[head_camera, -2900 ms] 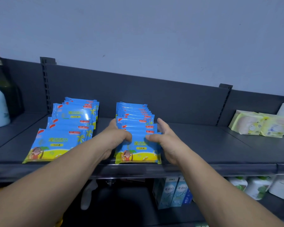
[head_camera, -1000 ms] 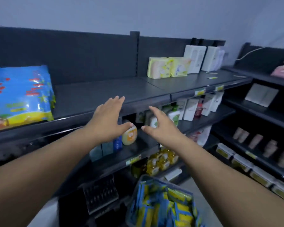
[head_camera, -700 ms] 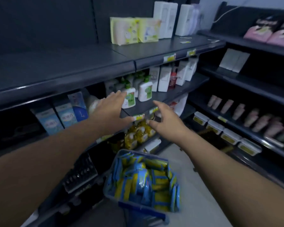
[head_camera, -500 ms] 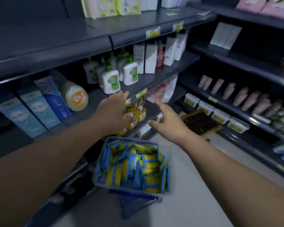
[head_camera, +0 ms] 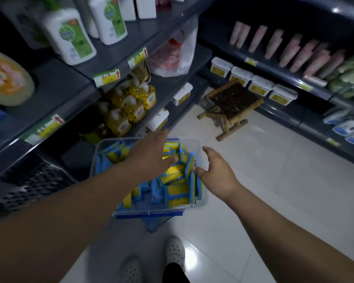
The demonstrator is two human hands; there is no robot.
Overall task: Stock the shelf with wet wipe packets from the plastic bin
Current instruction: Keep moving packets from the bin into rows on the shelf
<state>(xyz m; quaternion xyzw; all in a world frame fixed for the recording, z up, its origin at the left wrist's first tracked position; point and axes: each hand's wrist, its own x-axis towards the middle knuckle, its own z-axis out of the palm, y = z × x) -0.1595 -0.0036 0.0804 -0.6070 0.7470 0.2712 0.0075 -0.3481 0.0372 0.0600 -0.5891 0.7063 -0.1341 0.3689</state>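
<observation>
A clear plastic bin [head_camera: 161, 210] with a blue front edge stands low in front of me on a blue stand. Several blue and yellow wet wipe packets [head_camera: 175, 183] stand and lean inside it. My left hand [head_camera: 151, 154] hovers over the middle of the bin with fingers straight, holding nothing. My right hand [head_camera: 216, 170] is spread above the bin's right rim, thumb near the packets, also holding nothing. The top shelf with the stocked packets is out of view.
Dark shelves on the left hold white pump bottles [head_camera: 69, 37] and yellow bottles [head_camera: 131, 105]. A small wooden stool [head_camera: 231, 107] stands on the white tiled floor behind the bin. More shelves with white tubs [head_camera: 260, 84] run along the right. My white shoes [head_camera: 175, 251] show below.
My view swung from the top shelf down to the bin. Both hands let go of the shelved packets and dropped toward the bin, now just over its contents.
</observation>
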